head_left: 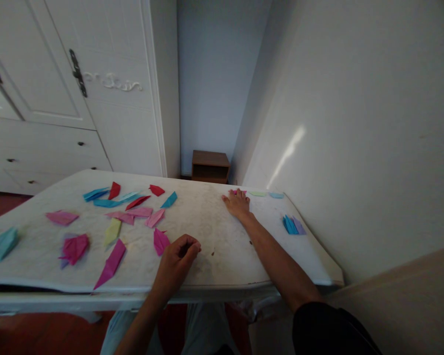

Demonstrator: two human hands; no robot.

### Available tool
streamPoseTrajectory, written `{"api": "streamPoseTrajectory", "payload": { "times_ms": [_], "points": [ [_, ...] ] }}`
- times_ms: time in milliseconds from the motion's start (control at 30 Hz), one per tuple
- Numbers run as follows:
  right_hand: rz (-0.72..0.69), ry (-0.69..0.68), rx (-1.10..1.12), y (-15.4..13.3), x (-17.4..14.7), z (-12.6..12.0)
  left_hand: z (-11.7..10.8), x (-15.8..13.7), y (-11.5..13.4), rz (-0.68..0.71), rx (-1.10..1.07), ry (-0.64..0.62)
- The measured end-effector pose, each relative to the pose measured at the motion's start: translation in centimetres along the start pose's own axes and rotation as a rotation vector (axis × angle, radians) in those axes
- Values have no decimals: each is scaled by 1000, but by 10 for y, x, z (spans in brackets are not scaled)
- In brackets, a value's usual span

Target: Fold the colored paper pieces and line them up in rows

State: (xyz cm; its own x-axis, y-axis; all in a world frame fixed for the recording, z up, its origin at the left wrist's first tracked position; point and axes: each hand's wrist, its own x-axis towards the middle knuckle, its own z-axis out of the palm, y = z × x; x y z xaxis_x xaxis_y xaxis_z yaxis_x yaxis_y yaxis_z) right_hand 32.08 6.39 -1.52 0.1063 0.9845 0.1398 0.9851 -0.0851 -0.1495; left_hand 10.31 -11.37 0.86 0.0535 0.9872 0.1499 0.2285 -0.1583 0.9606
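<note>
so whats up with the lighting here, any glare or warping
Head view: soft, dim daylight; a bright streak of reflected light crosses the right wall; wide-lens warping bends the table edge and tilts the wardrobe; the far folded papers by the right hand look soft, and the curled left hand casts only a faint shadow.

Folded papers (114, 217) are scattered over the tabletop's (214, 217) left half; a few paper sheets (294, 225) are laid at its right, near the wall (355, 148).
</note>
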Motion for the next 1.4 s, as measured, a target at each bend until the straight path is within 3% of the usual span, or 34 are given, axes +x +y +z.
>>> {"api": "streamPoseTrajectory", "payload": {
  "times_ms": [800, 1033, 1267, 1400],
  "points": [
    [9, 191, 10, -7, -2, 1, 1, -1, -1, -5, 36, -11],
    [-236, 203, 112, -27, -25, -9, 1, -2, -5, 22, 28, 9],
    [-560, 72, 402, -57, -59, -17, 5, -10, -6, 57, 94, 42],
    [-649, 37, 479, -57, -64, -18, 6, -17, -6, 118, 143, 65]
  ]
}}
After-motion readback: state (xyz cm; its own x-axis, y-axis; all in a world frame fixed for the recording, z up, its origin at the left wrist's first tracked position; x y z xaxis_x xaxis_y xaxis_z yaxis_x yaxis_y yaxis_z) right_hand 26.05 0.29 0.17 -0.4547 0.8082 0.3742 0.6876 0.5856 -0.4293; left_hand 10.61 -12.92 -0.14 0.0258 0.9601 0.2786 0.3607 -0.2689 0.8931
